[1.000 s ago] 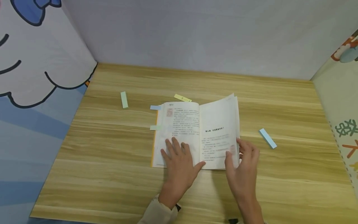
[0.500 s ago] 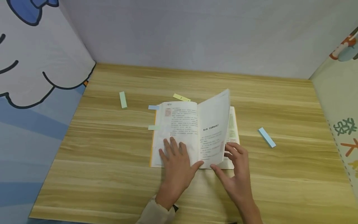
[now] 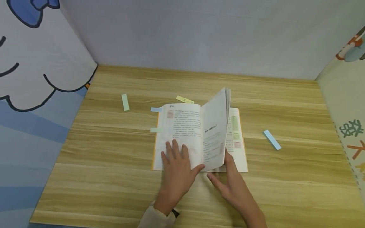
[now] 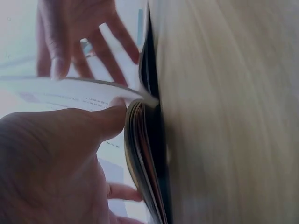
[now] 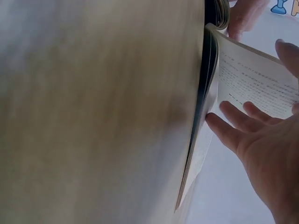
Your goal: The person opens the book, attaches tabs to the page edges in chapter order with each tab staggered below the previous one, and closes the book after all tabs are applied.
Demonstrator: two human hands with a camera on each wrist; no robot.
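Observation:
An open book point(image 3: 182, 133) with an orange cover lies on the wooden table point(image 3: 114, 164). My left hand point(image 3: 175, 156) presses flat on the left page, its thumb by the gutter point(image 4: 110, 119). A sheaf of right-hand pages point(image 3: 215, 129) stands raised nearly upright. My right hand point(image 3: 228, 180) reaches under that sheaf, with straight fingers behind the pages and the thumb spread in front. In the right wrist view the right hand point(image 5: 261, 144) lies open against the underside of the lifted pages point(image 5: 257, 79). The uncovered last page point(image 3: 235, 129) carries green and pink stickers.
Loose sticky strips lie on the table: a green strip point(image 3: 125, 102) at the back left, a yellow strip point(image 3: 185, 99) behind the book, a blue strip point(image 3: 272, 139) to the right. Blue and green tabs point(image 3: 155, 109) stick out of the book's left edge. Walls close in three sides.
The right hand has lifted the right-hand pages from flat to nearly upright and slid under them, uncovering the stickered page beneath. The left hand has stayed on the left page.

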